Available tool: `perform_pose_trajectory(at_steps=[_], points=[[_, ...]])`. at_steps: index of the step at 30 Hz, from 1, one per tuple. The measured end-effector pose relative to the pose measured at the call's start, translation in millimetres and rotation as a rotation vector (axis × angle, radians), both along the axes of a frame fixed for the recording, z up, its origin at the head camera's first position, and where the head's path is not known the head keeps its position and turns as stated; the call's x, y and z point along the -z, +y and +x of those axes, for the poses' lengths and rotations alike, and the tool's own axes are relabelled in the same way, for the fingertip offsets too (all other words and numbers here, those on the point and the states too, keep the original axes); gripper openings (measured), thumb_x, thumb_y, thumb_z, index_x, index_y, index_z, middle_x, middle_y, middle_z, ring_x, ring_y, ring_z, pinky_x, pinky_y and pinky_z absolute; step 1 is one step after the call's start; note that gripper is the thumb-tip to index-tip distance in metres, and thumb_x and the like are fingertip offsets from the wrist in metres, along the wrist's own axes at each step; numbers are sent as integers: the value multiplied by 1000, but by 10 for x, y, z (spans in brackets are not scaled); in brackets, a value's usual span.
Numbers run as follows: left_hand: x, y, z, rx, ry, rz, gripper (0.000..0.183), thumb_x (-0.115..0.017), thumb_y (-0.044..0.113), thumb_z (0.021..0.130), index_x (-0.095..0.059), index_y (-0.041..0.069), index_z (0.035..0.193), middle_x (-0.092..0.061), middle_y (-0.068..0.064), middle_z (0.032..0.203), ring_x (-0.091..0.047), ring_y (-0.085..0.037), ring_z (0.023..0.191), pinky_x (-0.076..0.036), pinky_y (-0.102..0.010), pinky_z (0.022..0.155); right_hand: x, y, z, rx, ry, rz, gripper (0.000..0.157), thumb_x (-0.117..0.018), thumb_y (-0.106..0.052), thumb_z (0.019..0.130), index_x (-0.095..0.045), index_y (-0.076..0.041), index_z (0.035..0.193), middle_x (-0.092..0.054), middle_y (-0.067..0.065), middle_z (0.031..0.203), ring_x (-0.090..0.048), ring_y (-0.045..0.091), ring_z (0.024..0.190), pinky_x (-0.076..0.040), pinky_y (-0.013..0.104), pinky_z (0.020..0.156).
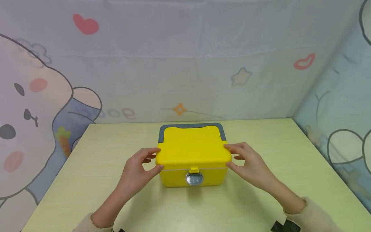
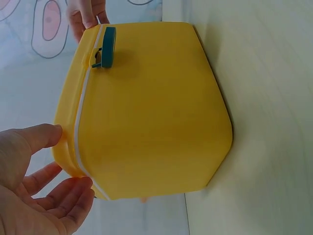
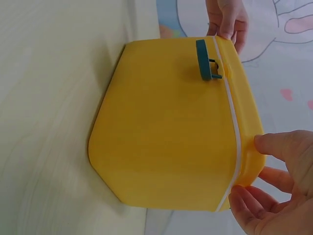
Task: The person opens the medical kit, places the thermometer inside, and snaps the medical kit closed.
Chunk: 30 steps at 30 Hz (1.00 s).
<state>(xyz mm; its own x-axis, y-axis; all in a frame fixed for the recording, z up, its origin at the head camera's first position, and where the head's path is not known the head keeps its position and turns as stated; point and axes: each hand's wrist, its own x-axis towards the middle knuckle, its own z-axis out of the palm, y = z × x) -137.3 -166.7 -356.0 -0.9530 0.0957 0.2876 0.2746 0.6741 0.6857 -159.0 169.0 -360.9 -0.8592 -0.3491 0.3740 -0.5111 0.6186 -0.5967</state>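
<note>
A yellow storage box (image 1: 191,178) with a lid (image 1: 191,145) stands on the table, its grey handle (image 1: 191,125) folded flat along the back. The lid is down on the box, a white seam line (image 2: 78,112) running beneath it. At the front the latch (image 1: 194,178) sticks out from the wall, as both wrist views show. My left hand (image 1: 137,170) grips the lid's left end, thumb at the front corner and fingers along the side. On the right end, my right hand (image 1: 250,164) holds the lid the same way, thumb in front and fingertips at the side.
The pale wooden table (image 1: 116,138) reaches back to a printed cloth (image 1: 179,64) with hearts and a cartoon animal. More cloth (image 1: 342,106) hangs along the right side. Beige sleeves (image 1: 313,216) and dark wrist straps show at the bottom edge.
</note>
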Motion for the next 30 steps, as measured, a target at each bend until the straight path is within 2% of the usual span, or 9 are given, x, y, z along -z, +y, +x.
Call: perform_pose_trajectory(at_steps=[4,13,26,30], points=[[14,-1,8,-4,16,-1,47,-78,13,73,-60,14,116,-60,1,112,-60,-16,96,-52,-33,81,20,3,1,-8,26,12,51,-75,-7,76,-57,-7,123,-53,3,110,-58,16,96,-54,31,79],[18,1,18,1,25,-1,46,-77,16,74,-59,15,117,-59,1,114,-60,-18,97,-52,-34,82,49,15,-11,25,203,141,51,-77,-16,74,-59,-7,121,-54,5,117,-56,18,100,-54,33,77],[38,4,35,27,62,27,43,-77,14,74,-60,13,114,-60,1,113,-60,-15,96,-52,-31,82,37,-7,-6,38,177,167,58,-77,-24,75,-55,-9,126,-50,9,129,-53,26,113,-51,43,85],[22,-12,24,41,86,-13,45,-78,14,73,-60,12,114,-60,0,111,-59,-17,97,-52,-34,82,37,-11,-1,39,190,171,58,-77,-25,74,-56,-8,126,-50,8,128,-53,26,113,-51,41,85]])
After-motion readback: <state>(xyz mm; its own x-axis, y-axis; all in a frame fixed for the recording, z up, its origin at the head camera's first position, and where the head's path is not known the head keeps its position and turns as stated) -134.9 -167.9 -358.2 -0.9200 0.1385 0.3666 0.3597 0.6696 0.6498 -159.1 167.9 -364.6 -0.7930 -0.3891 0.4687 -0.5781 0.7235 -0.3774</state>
